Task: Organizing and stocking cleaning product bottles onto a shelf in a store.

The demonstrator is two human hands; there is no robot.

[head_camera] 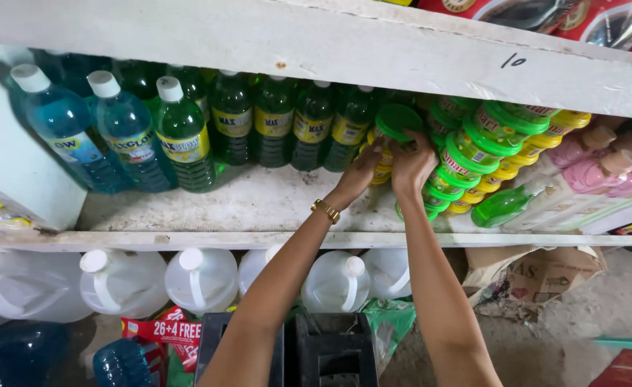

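Both hands up at the middle shelf (258, 208), reaching into the stack of round tubs with green lids.

Right hand (410, 163): fingers curled over a green-lidded tub (396, 120), closed on it from below and the side. The tub sits tilted at the top of the stack, lid facing out. Contact looks firm, though the far-side fingertips are hidden behind the tub.

Left hand (360, 172): just beside the right, touching it at the knuckles, fingers bent against the yellow-and-green tubs (382, 161) under the gripped one. Cannot tell if it is actually clamped on one or only pressing. Gold bracelet (325, 211) on that wrist.

Around the grip:
- Right of it: more green-lidded tubs (473, 154) stacked in leaning rows, then yellow lids (538, 143), one green bottle (505, 204) lying on its side, pink bottles (595, 168) further out.
- Left of it: row of upright dark green bottles (273, 122), then blue bottles (65, 125) with white caps, leaning.
- Below, under the shelf: big white jugs (201, 279) in a row, a black crate (323, 351) between the forearms, crumpled cardboard (538, 276) on the floor to the right.
- Above: white shelf board (330, 50) with red packs (545, 14) on top.
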